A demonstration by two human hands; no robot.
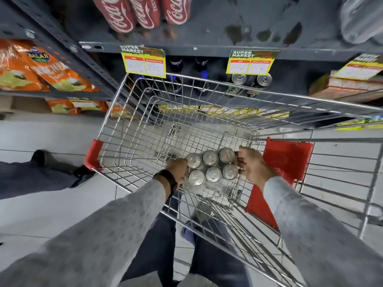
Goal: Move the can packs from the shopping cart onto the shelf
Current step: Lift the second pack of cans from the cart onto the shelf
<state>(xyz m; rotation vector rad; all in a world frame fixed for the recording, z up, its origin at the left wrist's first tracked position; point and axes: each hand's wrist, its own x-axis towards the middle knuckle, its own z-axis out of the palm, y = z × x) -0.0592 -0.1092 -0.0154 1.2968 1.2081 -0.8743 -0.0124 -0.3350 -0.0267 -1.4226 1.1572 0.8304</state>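
A pack of several silver-topped cans sits inside the wire shopping cart, near its rear end. My left hand grips the pack's left side, and a dark band circles that wrist. On the pack's right side, my right hand presses with fingers curled around the cans. The dark metal shelf stands just beyond the cart's front, with red cola cans on its upper level and dark cans on the level below.
Orange snack bags fill the shelves at left. Yellow price tags hang from the shelf edge. The cart has red corner guards and a red child-seat flap. Another person's dark trouser leg and shoe lie on the tiled floor at left.
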